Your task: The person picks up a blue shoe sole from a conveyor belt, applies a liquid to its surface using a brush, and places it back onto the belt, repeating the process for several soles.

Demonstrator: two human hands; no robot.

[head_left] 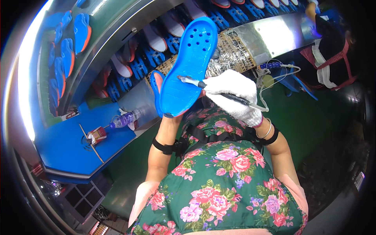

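A blue shoe sole (182, 86) with round holes near its toe end lies tilted across my left hand (173, 118), which grips it from underneath. The sole hides most of that hand's fingers. Beside its left edge, a second blue piece (154, 89) with small holes is held too. My right hand (233, 92), in a white knit glove, is closed around a dark-handled brush (201, 84). Its bristle tip touches the middle of the sole, where the surface looks wet and shiny. A clear tube (263, 103) runs from the brush's rear end.
Ahead, a conveyor carries white-and-red shoe parts (154, 38) and blue clamps (139, 68). Blue-and-orange soles (82, 33) stand on the left rack. A blue table (66, 147) holds a plastic bottle (123, 118), a small red box (97, 135) and a stick. Another person's arm (311, 11) reaches in at upper right.
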